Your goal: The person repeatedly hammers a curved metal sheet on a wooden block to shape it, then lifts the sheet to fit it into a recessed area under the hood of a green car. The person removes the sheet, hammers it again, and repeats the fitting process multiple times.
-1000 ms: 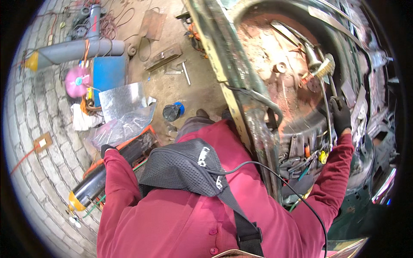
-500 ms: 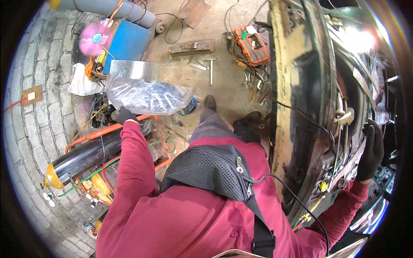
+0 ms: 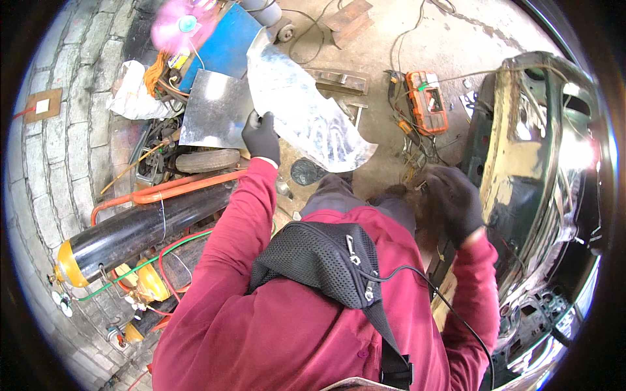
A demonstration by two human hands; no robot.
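My left hand (image 3: 262, 138), in a black glove, pinches the left edge of a crinkled, shiny translucent sheet (image 3: 300, 107). This long sheet hangs out ahead of me, reaching right over my feet. Just left of that hand a flat silvery metal sheet (image 3: 212, 111) leans beside a small tyre (image 3: 207, 160). My right hand (image 3: 454, 203), also black-gloved, hangs with curled fingers left of the vehicle body (image 3: 521, 176). Whether those fingers hold anything small cannot be made out.
Gas cylinders (image 3: 153, 215) lie on an orange-framed cart at my left. Ahead are a blue box (image 3: 222, 42), a pink fan (image 3: 186, 25) and an orange toolbox (image 3: 425, 104) with cables around it. A white bag (image 3: 138, 91) sits near the brick wall.
My left hand has moved right and swung the translucent sheet away from the metal sheet, which now shows more fully. My right hand has come left, away from the vehicle's inner side.
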